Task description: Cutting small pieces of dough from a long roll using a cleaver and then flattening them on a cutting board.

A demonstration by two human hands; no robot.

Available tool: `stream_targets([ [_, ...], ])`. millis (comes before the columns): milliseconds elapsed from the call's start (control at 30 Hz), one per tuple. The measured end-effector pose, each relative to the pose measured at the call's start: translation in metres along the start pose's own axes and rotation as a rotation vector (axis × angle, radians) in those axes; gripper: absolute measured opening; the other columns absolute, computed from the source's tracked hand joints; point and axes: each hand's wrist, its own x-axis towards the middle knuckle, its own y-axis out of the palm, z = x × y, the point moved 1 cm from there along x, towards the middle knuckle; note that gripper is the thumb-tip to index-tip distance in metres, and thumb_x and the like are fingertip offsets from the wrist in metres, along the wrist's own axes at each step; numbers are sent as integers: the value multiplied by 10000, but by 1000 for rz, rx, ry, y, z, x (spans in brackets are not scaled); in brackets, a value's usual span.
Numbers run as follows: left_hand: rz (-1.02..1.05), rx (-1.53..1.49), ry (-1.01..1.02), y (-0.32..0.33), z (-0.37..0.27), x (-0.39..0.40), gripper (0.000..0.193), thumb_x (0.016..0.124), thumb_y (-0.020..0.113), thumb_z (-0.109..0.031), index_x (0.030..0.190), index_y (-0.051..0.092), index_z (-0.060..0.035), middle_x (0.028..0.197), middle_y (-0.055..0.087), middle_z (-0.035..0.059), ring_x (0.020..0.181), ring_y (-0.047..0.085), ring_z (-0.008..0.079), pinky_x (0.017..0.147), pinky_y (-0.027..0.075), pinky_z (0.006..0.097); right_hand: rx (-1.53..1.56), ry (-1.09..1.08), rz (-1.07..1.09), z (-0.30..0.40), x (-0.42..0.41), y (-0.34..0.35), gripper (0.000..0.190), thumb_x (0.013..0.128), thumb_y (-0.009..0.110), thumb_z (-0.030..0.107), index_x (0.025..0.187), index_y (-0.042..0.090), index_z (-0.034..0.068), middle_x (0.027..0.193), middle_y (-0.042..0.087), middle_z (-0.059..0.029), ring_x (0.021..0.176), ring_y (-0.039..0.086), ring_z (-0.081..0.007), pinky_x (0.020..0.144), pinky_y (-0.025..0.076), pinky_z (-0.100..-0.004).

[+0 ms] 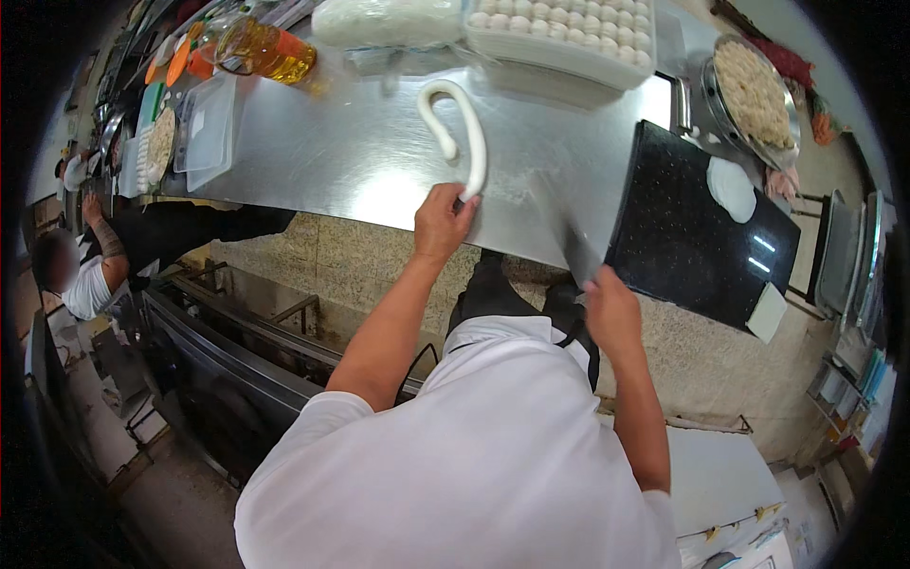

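A white dough rope (478, 146) lies on the stainless steel table (320, 149), its far part hooked back toward me. My left hand (442, 220) pinches the near end of this rope at the table's front edge. In my right hand (613, 309) is a broad metal blade (572, 242), blurred by motion, with its tip pointing away over the table. The blade is apart from the dough, to its right. My fingers cover the blade's handle, so its exact kind is unclear.
Behind the rope are a plastic tray (569, 67) of several dough balls and plastic-wrapped dough (387, 21). An oil jug (288, 60) and clear container (206, 135) stand left. Right are a black board (668, 227) with a dough disc (731, 188) and a metal bowl (716, 107) of filling. Another person (92, 284) is at far left.
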Motion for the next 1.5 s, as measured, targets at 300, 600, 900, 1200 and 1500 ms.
stream_targets([
  [300, 73, -113, -47, -1, 6, 11, 302, 842, 761, -178, 1101, 683, -44, 986, 667, 147, 774, 664, 291, 742, 549, 396, -280, -37, 304, 57, 48, 28, 122, 998, 465, 139, 1050, 520, 42, 934, 664, -227, 877, 708, -430, 737, 560, -526],
  [600, 509, 135, 422, 85, -124, 31, 246, 915, 722, -287, 878, 688, -47, 924, 621, 130, 901, 610, 330, 803, 495, 454, 343, 503, 60, -90, -147, -35, 246, 980, 617, 225, 1065, 562, 1, 902, 686, -264, 865, 652, -497, 746, 519, -534],
  [900, 846, 520, 1254, 238, -273, -36, 710, 1006, 302, -719, 1606, 347, -342, 1705, 214, 97, 1582, 117, 373, 1243, -1, 646, 978, 419, -1024, -186, -206, -119, 342, 1045, 592, 326, 1138, 605, -3, 788, 588, -52, 609, 563, -141, 576, 485, -294],
  [1200, 744, 39, 834, 260, -277, -24, 578, 1053, 439, -514, 1535, 484, -197, 1624, 378, 161, 1549, 258, 343, 1274, 148, 500, 1521, 843, -914, -286, -142, -104, 211, 1040, 608, 312, 1034, 534, 114, 730, 550, -12, 544, 537, -137, 489, 460, -302],
  [1500, 808, 288, 936, 172, -232, -12, 274, 908, 691, -114, 1180, 721, -91, 1178, 675, 76, 1164, 602, 295, 992, 478, 438, 1534, 909, -926, -198, -248, -11, 145, 1035, 624, 262, 1044, 545, 141, 694, 527, 7, 503, 509, -114, 445, 420, -265],
])
